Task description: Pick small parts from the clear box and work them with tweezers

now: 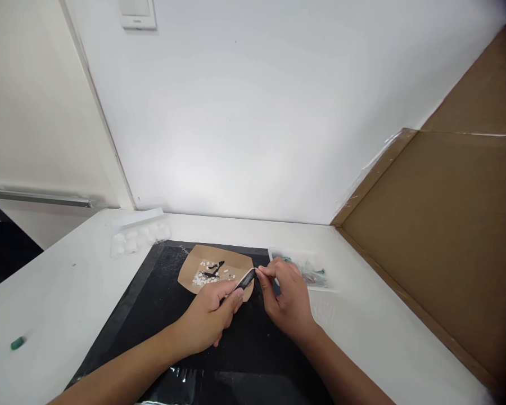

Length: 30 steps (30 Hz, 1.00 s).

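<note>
My left hand [211,318] is closed round a small dark oblong object [247,279] with a pale end, held just above the black mat [160,320]. My right hand [287,295] is closed in a pinch at that object's far tip; what its fingers hold is too small to make out. Just beyond both hands lies a brown paper piece [236,261] carrying several small white bits [204,277] and a few thin black parts [214,270].
A clear plastic bag [316,274] with small coloured parts lies right of my right hand. A clear blister tray [140,235] sits at the mat's far left corner. A brown cardboard panel [447,236] stands on the right. A small green item [17,342] rests near the table's left edge.
</note>
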### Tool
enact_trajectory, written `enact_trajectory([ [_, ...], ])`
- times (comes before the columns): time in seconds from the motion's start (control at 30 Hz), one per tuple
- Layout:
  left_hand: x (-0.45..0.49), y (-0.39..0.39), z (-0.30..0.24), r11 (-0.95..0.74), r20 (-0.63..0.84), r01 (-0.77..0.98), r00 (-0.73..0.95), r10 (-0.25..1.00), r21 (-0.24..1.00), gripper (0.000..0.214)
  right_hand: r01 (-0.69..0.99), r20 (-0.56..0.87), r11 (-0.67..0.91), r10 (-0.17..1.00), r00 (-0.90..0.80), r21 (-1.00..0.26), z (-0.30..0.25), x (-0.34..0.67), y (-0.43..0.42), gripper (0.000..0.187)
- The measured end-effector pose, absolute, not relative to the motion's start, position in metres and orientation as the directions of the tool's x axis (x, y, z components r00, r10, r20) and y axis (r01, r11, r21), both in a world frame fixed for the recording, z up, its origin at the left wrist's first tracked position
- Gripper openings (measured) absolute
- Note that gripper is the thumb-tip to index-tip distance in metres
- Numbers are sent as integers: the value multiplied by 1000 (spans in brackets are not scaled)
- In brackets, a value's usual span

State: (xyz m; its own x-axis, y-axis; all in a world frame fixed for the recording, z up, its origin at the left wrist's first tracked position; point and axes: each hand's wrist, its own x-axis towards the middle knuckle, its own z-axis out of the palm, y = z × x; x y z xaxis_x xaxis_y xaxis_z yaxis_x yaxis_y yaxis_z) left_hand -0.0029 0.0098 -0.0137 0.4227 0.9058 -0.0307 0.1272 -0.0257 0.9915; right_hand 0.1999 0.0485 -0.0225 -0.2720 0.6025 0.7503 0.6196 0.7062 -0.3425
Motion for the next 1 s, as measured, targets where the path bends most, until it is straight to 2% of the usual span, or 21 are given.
enact_trajectory([
  [0.3,-3,8,-14,-35,-14,110,415,910,993,41,538,793,754,563,-234,-377,-23,202,48,12],
  [0.53,-4,9,-12,-46,-1,99,430,903,994,41,543,732,759,590,-342,-358,-26,198,45,13],
  [0.7,-5,10,-13,-74,12,129,429,903,989,40,532,728,783,565,-389,-324,-27,193,42,18],
  [0.87,-5,9,-13,-89,12,160,430,903,983,40,619,744,719,592,-310,-315,-25,193,44,20],
  [1.0,-5,10,-17,-72,0,159,414,910,985,39,561,730,772,564,-385,-300,-26,192,44,18],
])
